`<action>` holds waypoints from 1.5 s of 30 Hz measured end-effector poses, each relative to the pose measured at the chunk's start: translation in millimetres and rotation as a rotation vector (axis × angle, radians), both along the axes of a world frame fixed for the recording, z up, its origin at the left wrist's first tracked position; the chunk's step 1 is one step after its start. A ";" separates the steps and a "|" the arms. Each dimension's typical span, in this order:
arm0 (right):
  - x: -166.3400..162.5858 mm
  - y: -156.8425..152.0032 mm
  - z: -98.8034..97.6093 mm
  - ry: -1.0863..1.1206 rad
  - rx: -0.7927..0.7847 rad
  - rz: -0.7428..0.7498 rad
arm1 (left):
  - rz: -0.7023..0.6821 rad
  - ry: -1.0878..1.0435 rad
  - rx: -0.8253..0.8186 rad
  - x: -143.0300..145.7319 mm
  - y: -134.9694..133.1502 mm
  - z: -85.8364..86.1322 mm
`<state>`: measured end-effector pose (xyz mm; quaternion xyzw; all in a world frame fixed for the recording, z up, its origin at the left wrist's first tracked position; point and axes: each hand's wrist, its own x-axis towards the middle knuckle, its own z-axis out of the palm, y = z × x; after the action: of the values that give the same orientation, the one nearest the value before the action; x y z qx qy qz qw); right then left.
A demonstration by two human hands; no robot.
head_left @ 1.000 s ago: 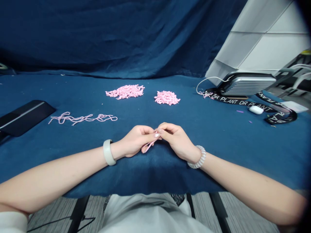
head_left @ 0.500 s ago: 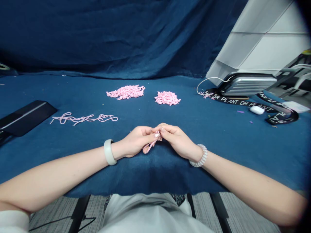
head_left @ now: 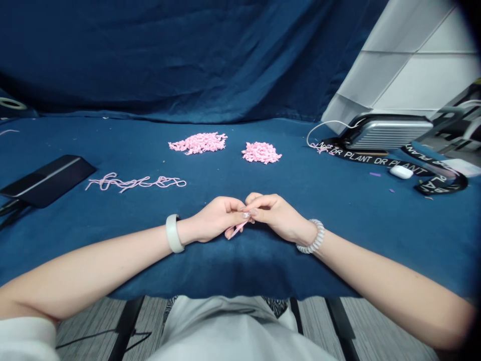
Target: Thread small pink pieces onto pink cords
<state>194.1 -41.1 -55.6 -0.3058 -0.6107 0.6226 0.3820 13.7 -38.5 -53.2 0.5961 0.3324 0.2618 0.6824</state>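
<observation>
My left hand (head_left: pixel 220 220) is closed in a pinch on a pink cord (head_left: pixel 236 230), a short piece of which hangs below the fingers. Its fingertips meet those of my right hand (head_left: pixel 278 215), also closed in a pinch at the same spot. The fingers cover most of the cord between them, so its shape there is hidden. Farther back on the blue cloth lie two heaps of small pink knotted pieces, a wider left heap (head_left: pixel 199 143) and a rounder right heap (head_left: pixel 262 152). Loose pink cords (head_left: pixel 137 182) lie tangled to the left.
A dark flat panel-shaped object (head_left: pixel 47 180) stands at the left. On the right are a silver ribbed device (head_left: pixel 398 133) with a white cable, a black lettered strap (head_left: pixel 361 158) and a small white case (head_left: pixel 401 172). A blue curtain (head_left: pixel 188 60) hangs behind.
The view has shifted slightly, moving everything a little to the right. My fingertips have moved closer over the cord, and less of it shows between them.
</observation>
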 end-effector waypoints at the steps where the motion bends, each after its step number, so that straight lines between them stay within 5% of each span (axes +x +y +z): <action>1: -0.5 -0.5 -0.5 0.013 -0.002 -0.026 | 0.010 -0.002 -0.006 0.4 0.1 -0.2; 15: -6.4 -5.4 -1.0 -0.210 0.259 -0.462 | 0.114 -0.033 -0.213 5.4 2.3 2.0; 24: -5.0 -9.1 7.0 -0.285 0.410 -0.488 | 0.082 -0.069 -0.120 4.0 0.4 6.8; 31: -3.3 -6.6 4.8 -0.285 0.446 -0.523 | 0.094 -0.160 -0.290 6.4 -6.7 13.0; 45: 6.5 2.1 1.6 -0.354 0.506 -0.597 | 0.139 0.048 0.051 3.5 -10.6 6.9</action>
<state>200.6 -39.0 -54.0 -0.4677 -0.6850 0.2533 0.4978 17.2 -49.1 -46.3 0.5948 0.3824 0.3027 0.6390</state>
